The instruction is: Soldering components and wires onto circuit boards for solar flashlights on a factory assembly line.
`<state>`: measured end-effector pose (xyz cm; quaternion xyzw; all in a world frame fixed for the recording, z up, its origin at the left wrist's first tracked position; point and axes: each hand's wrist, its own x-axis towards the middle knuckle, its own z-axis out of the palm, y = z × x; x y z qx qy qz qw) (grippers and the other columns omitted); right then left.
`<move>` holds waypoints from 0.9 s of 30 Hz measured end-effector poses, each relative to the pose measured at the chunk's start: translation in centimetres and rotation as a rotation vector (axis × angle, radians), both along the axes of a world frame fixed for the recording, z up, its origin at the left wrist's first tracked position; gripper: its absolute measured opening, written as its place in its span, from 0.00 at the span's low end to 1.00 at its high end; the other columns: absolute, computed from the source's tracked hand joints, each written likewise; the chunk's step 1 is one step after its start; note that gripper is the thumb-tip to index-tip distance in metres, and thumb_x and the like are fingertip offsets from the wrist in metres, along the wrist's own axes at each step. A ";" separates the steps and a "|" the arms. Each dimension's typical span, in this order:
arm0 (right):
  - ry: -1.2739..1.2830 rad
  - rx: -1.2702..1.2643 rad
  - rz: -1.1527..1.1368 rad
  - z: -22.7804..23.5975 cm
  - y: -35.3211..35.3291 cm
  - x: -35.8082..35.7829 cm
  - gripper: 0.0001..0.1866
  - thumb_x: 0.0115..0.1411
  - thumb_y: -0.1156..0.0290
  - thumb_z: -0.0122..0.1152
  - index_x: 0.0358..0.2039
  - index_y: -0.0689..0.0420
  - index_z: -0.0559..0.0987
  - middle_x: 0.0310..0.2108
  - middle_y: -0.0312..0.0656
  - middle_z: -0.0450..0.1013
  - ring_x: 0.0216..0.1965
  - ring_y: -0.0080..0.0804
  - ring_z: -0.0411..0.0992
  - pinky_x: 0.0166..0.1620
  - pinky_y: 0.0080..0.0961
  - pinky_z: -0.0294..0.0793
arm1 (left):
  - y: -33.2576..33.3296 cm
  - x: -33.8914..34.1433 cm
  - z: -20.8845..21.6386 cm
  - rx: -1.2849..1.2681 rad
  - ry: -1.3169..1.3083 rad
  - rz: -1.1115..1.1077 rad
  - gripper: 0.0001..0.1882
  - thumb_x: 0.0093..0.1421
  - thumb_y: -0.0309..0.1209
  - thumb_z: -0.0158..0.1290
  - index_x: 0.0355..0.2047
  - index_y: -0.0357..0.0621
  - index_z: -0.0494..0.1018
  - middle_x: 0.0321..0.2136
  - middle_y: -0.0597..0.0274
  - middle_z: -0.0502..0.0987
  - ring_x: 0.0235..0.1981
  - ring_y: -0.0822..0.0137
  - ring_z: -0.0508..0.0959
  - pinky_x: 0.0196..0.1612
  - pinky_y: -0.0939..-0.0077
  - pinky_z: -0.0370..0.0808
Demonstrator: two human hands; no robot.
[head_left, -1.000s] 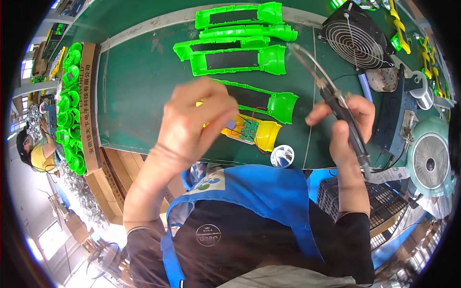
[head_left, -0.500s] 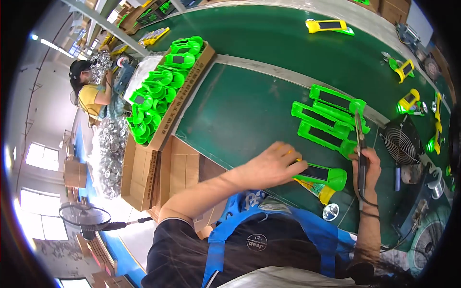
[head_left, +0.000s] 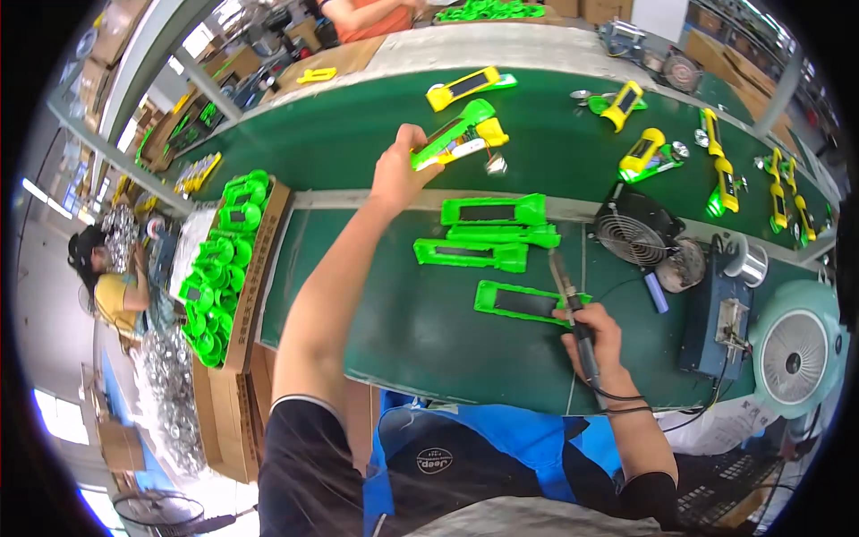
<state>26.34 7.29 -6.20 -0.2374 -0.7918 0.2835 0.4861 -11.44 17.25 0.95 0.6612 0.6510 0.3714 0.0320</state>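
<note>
My left hand (head_left: 403,170) is stretched forward over the green conveyor belt. It grips a solar lamp (head_left: 455,134) with a green housing, a dark panel, a yellow part and loose wires; a small silver reflector (head_left: 496,164) hangs beside it. In my right hand (head_left: 598,340) is a soldering iron (head_left: 580,327), its tip pointing away from me. Under that hand lies a green lamp housing (head_left: 519,302) with a dark panel; whether my fingers touch it I cannot tell. Several similar green housings (head_left: 492,211) lie in a cluster just beyond it on the green work mat (head_left: 385,304).
Yellow and green lamps (head_left: 641,154) lie along the belt. On the right stand a black fan (head_left: 631,228), a solder spool (head_left: 747,261), a blue-grey soldering station (head_left: 711,313) and a mint fan (head_left: 792,353). A carton (head_left: 259,295) of green housings stands left. Other people work beyond.
My left hand has carried the lamp from near my body out over the belt. One green housing now lies apart from the others, closer to me, by my right hand. The view has shifted.
</note>
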 end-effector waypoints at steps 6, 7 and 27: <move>-0.066 -0.050 -0.014 1.0 0.6 0.2 0.19 0.46 0.77 0.71 0.38 0.56 0.74 0.30 0.46 0.73 0.27 0.47 0.74 0.29 0.34 0.73 | 7.3 1.8 -3.8 -0.225 0.174 0.130 0.30 0.46 0.37 0.69 0.46 0.47 0.64 0.41 0.52 0.76 0.45 0.50 0.77 0.46 0.57 0.74; -0.062 -0.055 -0.007 1.4 0.6 0.4 0.19 0.46 0.77 0.71 0.38 0.56 0.74 0.29 0.46 0.72 0.27 0.47 0.74 0.29 0.34 0.73 | 7.1 2.3 -2.7 -0.246 0.220 0.118 0.28 0.48 0.39 0.67 0.45 0.46 0.67 0.43 0.52 0.75 0.47 0.49 0.74 0.48 0.56 0.73; -0.013 -0.175 0.032 -0.1 -0.1 0.7 0.23 0.52 0.71 0.69 0.46 0.53 0.68 0.32 0.44 0.74 0.31 0.46 0.77 0.32 0.35 0.76 | 8.5 20.2 56.7 0.470 0.318 -0.403 0.26 0.60 0.47 0.52 0.44 0.34 0.76 0.36 0.49 0.80 0.41 0.59 0.78 0.47 0.62 0.72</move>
